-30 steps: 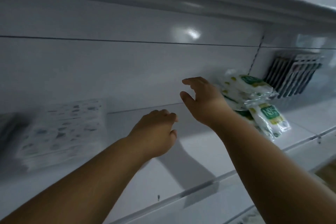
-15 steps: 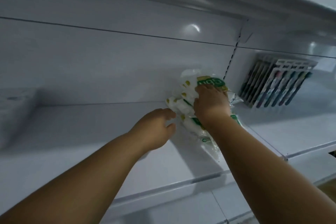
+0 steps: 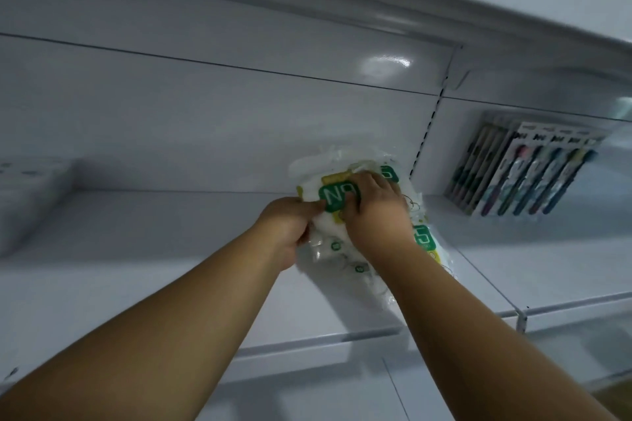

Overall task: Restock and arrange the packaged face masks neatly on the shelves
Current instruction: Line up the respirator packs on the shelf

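A loose pile of clear face mask packs [image 3: 337, 196] with green and yellow labels lies on the white shelf [image 3: 171, 249], against the back wall near the slotted upright. My left hand [image 3: 285, 225] grips the pile's left edge with curled fingers. My right hand [image 3: 374, 212] lies on top of the pile, its fingers curled over the top pack. Part of the pile is hidden under both hands. Another pack [image 3: 427, 243] of the pile sticks out toward the front under my right forearm.
A blurred stack of white packs [image 3: 30, 188] sits at the shelf's far left. A row of boxed toothbrushes [image 3: 519, 171] stands on the neighbouring shelf section to the right. An upper shelf [image 3: 307, 10] overhangs. A raised lip [image 3: 342, 340] runs along the shelf's front.
My left hand has moved right and taken hold of the pile's left edge. My right hand stays on top of the packs. The view has shifted closer to the pile.
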Demonstrator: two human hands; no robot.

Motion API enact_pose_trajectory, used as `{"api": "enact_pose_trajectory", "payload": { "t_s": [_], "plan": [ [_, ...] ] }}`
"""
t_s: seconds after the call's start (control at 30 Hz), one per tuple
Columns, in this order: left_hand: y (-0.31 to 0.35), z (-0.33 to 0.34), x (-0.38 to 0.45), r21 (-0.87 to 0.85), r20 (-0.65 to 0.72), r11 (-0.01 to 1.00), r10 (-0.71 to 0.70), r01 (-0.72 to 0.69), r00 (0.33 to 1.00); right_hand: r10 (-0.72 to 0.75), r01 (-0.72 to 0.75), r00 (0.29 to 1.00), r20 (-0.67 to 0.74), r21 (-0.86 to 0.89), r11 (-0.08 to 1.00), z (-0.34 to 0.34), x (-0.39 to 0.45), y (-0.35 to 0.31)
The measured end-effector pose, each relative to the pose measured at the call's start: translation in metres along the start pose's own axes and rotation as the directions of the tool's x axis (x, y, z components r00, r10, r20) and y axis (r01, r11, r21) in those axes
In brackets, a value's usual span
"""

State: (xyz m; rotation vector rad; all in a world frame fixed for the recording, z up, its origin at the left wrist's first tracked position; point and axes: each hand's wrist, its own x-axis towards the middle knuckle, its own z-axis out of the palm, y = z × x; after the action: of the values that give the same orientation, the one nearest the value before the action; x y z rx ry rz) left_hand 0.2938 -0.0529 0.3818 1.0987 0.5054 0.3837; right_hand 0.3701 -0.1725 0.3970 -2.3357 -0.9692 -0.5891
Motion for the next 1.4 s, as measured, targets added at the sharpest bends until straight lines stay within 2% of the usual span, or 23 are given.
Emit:
{"api": "enact_pose_trajectory", "payload": {
  "t_s": [0.07,0.13,0.2,0.23,0.3,0.33,0.37,0.47,0.57,0.63,0.73,0.87,0.97,1.13,1.2,1.3,1.4],
  "plan": [
    [0.0,-0.005,-0.004,-0.067,-0.003,0.997,0.037,-0.037,0.999,0.031,-0.018,0.997,-0.075,0.17,0.985,0.001,-0.006,-0.005],
    [0.003,-0.019,-0.01,-0.144,-0.007,0.986,0.083,-0.083,0.997,0.13,-0.1,0.987,-0.095,0.277,0.956,-0.003,-0.006,-0.01],
    [0.008,-0.037,-0.018,-0.135,0.014,0.983,0.13,-0.127,0.991,0.24,-0.207,0.97,-0.051,0.353,0.913,-0.007,-0.006,-0.019],
    [0.012,-0.05,-0.024,-0.108,0.046,0.984,0.146,-0.141,0.988,0.316,-0.302,0.948,0.042,0.442,0.845,-0.007,-0.007,-0.029],
    [0.017,-0.067,-0.034,-0.022,0.079,0.982,0.191,-0.19,0.978,0.429,-0.511,0.851,0.301,0.658,0.553,-0.008,-0.003,-0.042],
    [0.019,-0.079,-0.039,0.025,0.076,0.974,0.225,-0.227,0.971,0.436,-0.558,0.814,0.384,0.725,0.404,-0.004,-0.002,-0.051],
    [0.022,-0.093,-0.044,0.07,0.057,0.963,0.255,-0.259,0.965,0.429,-0.561,0.807,0.407,0.756,0.338,0.001,-0.001,-0.062],
    [0.027,-0.136,-0.054,0.266,-0.042,0.904,0.357,-0.334,0.933,0.461,-0.514,0.82,0.339,0.792,0.331,0.02,-0.003,-0.102],
    [0.039,-0.173,-0.069,0.444,-0.163,0.817,0.478,-0.369,0.863,0.467,-0.508,0.813,0.349,0.816,0.276,0.039,-0.007,-0.144],
    [0.05,-0.194,-0.082,0.572,-0.167,0.733,0.543,-0.368,0.823,0.452,-0.502,0.82,0.351,0.821,0.272,0.046,-0.007,-0.168],
    [0.064,-0.222,-0.097,0.648,-0.112,0.69,0.507,-0.324,0.855,0.413,-0.463,0.845,0.34,0.853,0.243,0.05,-0.005,-0.194],
    [0.092,-0.246,-0.103,0.48,-0.116,0.828,0.39,-0.292,0.914,0.356,-0.433,0.876,0.326,0.858,0.278,0.054,-0.006,-0.223],
    [0.107,-0.253,-0.094,0.268,-0.209,0.921,0.342,-0.283,0.916,0.349,-0.415,0.882,0.317,0.874,0.255,0.059,-0.013,-0.236],
    [0.12,-0.248,-0.087,0.163,-0.315,0.957,0.279,-0.238,0.907,0.258,-0.482,0.876,0.407,0.72,0.5,0.071,-0.059,-0.225],
    [0.123,-0.247,-0.083,0.162,-0.314,0.964,0.252,-0.21,0.915,0.28,-0.462,0.886,0.369,0.656,0.597,0.074,-0.073,-0.218],
    [0.123,-0.242,-0.078,0.111,-0.286,0.985,0.161,-0.134,0.945,0.336,-0.414,0.908,0.25,0.654,0.634,0.073,-0.08,-0.207],
    [0.122,-0.239,-0.069,0.125,-0.305,0.986,0.143,-0.11,0.942,0.347,-0.4,0.911,0.221,0.673,0.622,0.069,-0.084,-0.199]
  ]
}}
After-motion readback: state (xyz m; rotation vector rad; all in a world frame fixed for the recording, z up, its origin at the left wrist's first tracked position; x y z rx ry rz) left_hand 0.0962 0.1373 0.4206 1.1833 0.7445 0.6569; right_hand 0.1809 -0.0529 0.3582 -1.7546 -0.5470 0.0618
